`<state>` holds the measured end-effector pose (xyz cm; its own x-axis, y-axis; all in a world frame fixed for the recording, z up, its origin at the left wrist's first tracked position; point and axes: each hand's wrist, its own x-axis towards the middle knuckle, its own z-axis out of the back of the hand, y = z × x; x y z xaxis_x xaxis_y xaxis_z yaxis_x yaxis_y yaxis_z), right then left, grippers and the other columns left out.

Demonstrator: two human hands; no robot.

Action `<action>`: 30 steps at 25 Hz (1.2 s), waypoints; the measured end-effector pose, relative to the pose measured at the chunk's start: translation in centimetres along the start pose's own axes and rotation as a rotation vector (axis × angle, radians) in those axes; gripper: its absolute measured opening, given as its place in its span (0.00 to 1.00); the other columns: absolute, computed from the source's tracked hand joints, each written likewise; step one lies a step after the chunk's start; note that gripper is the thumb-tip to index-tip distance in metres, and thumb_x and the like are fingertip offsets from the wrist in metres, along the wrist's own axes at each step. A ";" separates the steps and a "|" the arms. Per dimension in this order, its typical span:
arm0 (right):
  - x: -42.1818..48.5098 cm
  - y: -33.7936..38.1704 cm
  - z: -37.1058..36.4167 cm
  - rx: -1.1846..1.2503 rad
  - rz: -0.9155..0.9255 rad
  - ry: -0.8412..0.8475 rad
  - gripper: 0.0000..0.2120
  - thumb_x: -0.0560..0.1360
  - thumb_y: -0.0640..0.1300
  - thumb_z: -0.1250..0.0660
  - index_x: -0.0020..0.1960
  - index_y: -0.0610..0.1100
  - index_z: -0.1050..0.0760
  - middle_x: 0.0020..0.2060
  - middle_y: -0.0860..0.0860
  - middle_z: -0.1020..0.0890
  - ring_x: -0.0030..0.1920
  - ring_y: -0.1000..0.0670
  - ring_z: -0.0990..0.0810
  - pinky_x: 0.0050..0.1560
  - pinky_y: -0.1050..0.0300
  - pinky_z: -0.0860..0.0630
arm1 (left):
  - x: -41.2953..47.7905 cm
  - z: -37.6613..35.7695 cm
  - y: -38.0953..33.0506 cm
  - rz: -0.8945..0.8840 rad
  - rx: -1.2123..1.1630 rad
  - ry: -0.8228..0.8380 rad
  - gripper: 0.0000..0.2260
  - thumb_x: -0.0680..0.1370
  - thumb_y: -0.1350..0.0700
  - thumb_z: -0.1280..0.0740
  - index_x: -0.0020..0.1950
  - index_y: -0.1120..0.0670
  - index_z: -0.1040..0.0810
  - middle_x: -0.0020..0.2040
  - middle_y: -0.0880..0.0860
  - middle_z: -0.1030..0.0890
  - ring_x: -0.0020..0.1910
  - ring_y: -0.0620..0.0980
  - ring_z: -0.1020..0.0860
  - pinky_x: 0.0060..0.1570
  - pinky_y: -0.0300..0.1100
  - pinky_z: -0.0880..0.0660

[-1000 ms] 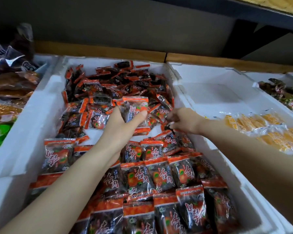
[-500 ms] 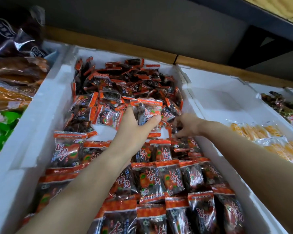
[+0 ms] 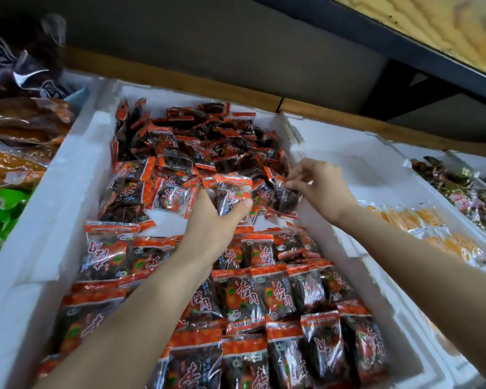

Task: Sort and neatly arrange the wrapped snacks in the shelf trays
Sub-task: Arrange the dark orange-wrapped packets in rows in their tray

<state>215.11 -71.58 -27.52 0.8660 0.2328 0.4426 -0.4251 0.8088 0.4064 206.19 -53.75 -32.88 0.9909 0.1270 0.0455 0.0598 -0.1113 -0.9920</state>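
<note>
A white foam tray (image 3: pixel 68 175) holds many red-and-dark wrapped snack packets. Those at the near end lie in neat rows (image 3: pixel 264 299); those at the far end form a loose heap (image 3: pixel 208 141). My left hand (image 3: pixel 208 228) grips a small stack of packets (image 3: pixel 233 192) upright over the middle of the tray, thumb on the front. Just to its right, my right hand (image 3: pixel 320 186) pinches one dark packet (image 3: pixel 288 197) by its top edge, close to the tray's right wall.
A second foam tray (image 3: pixel 357 169) on the right holds yellow packets (image 3: pixel 421 220) near its front. Further right lies a tray of dark mixed sweets (image 3: pixel 460 189). Bagged goods (image 3: pixel 20 122) fill the left tray. A wooden rail and an upper shelf run overhead.
My right hand has lifted from the heap with one dark packet pinched in it. My left hand keeps its stack and has shifted slightly. The camera has tilted.
</note>
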 end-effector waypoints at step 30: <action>-2.8 1.6 4.0 0.031 -0.065 0.315 0.09 0.72 0.41 0.29 0.48 0.45 0.28 0.41 0.48 0.21 0.43 0.50 0.23 0.45 0.56 0.29 | -1.0 -0.4 -1.4 0.005 -0.236 0.122 0.19 0.74 0.63 0.30 0.63 0.56 0.30 0.55 0.57 0.20 0.45 0.50 0.17 0.38 0.44 0.18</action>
<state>211.01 -73.11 -24.92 0.9286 0.3408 0.1470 -0.3695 0.8118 0.4522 205.13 -54.16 -31.50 0.9976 0.0077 0.0691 0.0676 -0.3398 -0.9381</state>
